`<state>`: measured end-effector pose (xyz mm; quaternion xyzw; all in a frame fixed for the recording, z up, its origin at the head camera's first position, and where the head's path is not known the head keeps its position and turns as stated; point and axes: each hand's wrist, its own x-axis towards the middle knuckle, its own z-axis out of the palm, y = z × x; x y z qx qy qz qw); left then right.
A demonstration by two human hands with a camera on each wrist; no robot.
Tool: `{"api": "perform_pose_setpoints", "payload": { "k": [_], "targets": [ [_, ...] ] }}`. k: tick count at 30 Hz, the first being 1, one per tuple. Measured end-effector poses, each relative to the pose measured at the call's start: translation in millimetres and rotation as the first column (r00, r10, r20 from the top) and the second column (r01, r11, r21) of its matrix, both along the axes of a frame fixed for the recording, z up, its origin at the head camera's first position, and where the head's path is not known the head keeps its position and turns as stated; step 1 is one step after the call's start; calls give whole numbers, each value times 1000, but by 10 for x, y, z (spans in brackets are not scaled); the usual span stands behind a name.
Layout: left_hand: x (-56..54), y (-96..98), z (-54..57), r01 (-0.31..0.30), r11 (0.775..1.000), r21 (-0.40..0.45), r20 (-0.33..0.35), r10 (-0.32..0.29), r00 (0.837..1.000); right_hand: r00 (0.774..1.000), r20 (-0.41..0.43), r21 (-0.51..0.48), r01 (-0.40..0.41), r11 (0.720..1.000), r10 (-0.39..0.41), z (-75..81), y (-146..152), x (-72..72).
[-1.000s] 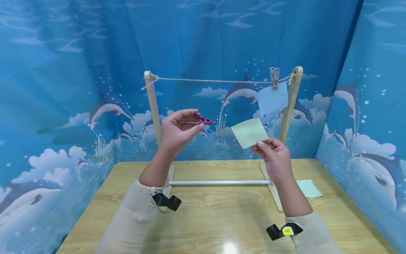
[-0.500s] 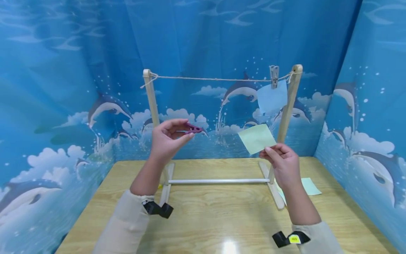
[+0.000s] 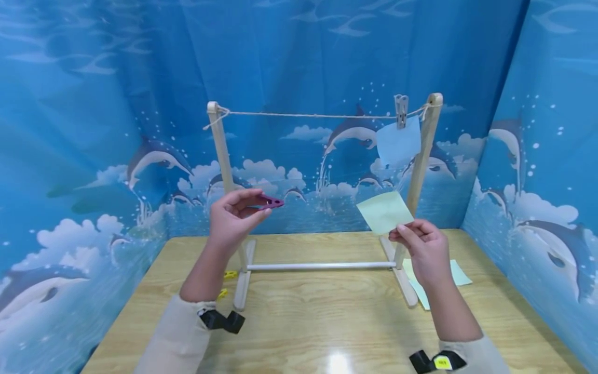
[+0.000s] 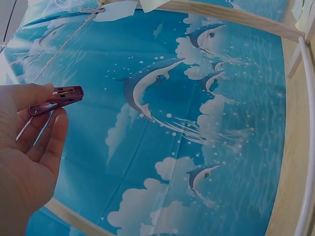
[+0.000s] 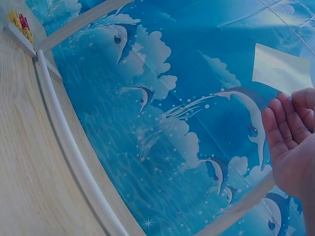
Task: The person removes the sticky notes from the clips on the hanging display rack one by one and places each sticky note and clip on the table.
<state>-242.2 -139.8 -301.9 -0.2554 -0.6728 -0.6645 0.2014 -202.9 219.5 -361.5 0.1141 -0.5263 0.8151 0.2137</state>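
Left hand (image 3: 233, 218) pinches purple clip (image 3: 273, 202), right hand (image 3: 426, 252) grips pale green paper (image 3: 385, 212) — both before the wooden rack (image 3: 220, 145). Only right wrist view shows red clip (image 5: 23, 21) beside yellow clips (image 5: 28, 36)

The left grip (image 3: 233, 218), pinching the purple clothespin (image 3: 273, 201), has sunk and drifted left; the right grip (image 3: 425, 249), holding the green sheet (image 3: 385, 212), has dropped and shifted right, leaving clothespin and sheet farther apart. Beside the left forearm (image 3: 201, 280), yellow clips (image 3: 230, 275) have come into view on the worktop (image 3: 317, 322), and more pale green paper (image 3: 415, 280) shows beside the right forearm (image 3: 450, 311)
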Motion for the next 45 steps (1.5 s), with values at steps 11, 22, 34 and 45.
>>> {"api": "perform_pose_setpoints", "payload": {
  "k": [11, 22, 34, 45],
  "targets": [
    [104, -181, -152, -50, 999, -22, 82, 52, 995, 999, -37, -24, 0, 1000, -1, -102, 94, 70],
    [177, -323, -326, -105, 994, 33, 151, 99, 984, 999, -34, -38, 19, 999, -20, -232, 204, 157],
    [275, -473, -530, -144, 988, 45, 295, 125, 947, 998, -70, -114, -4, 993, -4, -381, 336, 243],
    [337, -577, -646, -199, 980, -3, 397, 184, 899, 995, -93, -128, -45, 991, 33, -510, 458, 335]
  ]
}}
